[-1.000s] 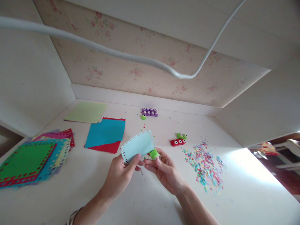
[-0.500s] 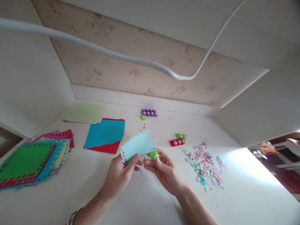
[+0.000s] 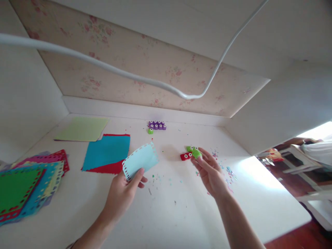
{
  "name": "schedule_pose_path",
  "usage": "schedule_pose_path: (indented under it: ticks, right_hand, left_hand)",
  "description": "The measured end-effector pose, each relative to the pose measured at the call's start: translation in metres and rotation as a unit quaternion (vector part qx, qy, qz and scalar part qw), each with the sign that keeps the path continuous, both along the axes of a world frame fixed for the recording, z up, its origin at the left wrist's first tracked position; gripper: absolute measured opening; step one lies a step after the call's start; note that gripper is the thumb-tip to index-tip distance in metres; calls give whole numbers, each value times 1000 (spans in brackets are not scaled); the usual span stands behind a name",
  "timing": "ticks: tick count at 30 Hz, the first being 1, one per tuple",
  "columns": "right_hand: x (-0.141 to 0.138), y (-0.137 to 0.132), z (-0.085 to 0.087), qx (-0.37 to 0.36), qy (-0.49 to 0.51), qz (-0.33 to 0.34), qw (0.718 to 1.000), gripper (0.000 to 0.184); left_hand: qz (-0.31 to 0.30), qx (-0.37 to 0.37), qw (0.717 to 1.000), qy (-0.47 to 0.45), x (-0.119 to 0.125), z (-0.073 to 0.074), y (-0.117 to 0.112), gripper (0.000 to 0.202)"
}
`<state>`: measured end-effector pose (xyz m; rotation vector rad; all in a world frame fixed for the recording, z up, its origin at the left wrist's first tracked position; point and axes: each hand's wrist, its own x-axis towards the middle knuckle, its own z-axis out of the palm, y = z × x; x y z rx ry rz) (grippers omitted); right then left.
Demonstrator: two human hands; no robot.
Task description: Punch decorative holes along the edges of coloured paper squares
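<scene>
A light blue sheet of paper [image 3: 141,159] with shapes punched along its edges is pinched in my left hand [image 3: 127,186], thumb on top. My right hand [image 3: 211,173] grips a small green craft punch [image 3: 196,154] between thumb and fingers. It hovers at the red punches [image 3: 184,156] and the other green punches [image 3: 190,148] on the table, partly covering them. Whether the held punch touches them I cannot tell. Tiny paper cutouts [image 3: 229,173] lie scattered behind and beside my right hand, which hides many of them.
Purple punches [image 3: 157,125] stand in rows near the back wall, a green punch [image 3: 150,131] before them. Blue sheets [image 3: 107,152] over red ones and pale green sheets [image 3: 81,128] lie left. Punched coloured sheets [image 3: 20,188] are piled far left. A white cable [image 3: 124,71] hangs across the view.
My right hand has moved right with the green punch, away from the light blue paper, to the red and green punches. The left hand still holds the paper. The view has shifted right.
</scene>
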<state>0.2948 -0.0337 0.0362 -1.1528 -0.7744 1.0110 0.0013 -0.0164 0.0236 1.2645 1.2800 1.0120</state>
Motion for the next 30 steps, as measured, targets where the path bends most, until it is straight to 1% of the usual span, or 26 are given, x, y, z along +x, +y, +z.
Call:
schedule_pose_path:
  ticks: [2,3,4,5,6,8,9,10,11,15,19,22,24,26,27,29,30]
  right_hand:
    - [33,10,4,-5,-91,-36,995,37]
    - [47,17,6,-25,-156,-40,987,37]
    - [58,25,7,-49,-226,-24,973,40]
    - [66,35,8,-64,-299,3,952,42]
    - [72,45,9,-74,-383,40,920,44]
    - [77,67,12,-91,-540,128,827,44]
    - [76,77,14,-97,-594,166,781,44]
    - [75,87,16,-104,-628,198,746,42]
    - [74,96,17,-110,-643,224,725,41]
    - [69,121,17,-141,-645,291,692,37]
    - [67,125,16,-162,-654,323,664,37]
    - [66,123,20,-155,-662,329,655,36]
    - [60,126,22,-137,-671,314,658,35]
    - [44,133,21,-107,-682,281,667,37]
    - [31,139,18,-89,-687,264,671,39]
    - [-1,155,9,-50,-695,242,675,43]
    - [-19,164,5,-30,-696,245,674,44]
  left_hand:
    - [-13,4,1000,6,1,-3,-1,35]
    - [-21,5,1000,11,1,-5,-1,35]
    - [-27,6,999,17,2,-6,-2,35]
    - [-31,5,999,24,3,-8,-2,35]
    - [-34,5,999,30,3,-9,-1,35]
    - [-36,5,999,37,3,-11,0,36]
    - [-35,5,999,38,3,-12,1,36]
    - [-32,6,999,37,2,-12,3,36]
    - [-30,7,999,36,1,-12,4,36]
    - [-22,12,999,41,-1,-12,7,36]
    - [-43,11,998,37,-2,-11,5,35]
    - [-50,12,998,30,-1,-10,5,34]
    - [-47,10,999,19,-1,-9,5,33]
    - [-40,7,999,3,0,-7,5,33]
    - [-34,5,999,-5,0,-7,6,33]
    - [-18,0,1000,-22,-1,-6,6,33]
    - [-8,-2,1000,-30,-1,-6,7,34]
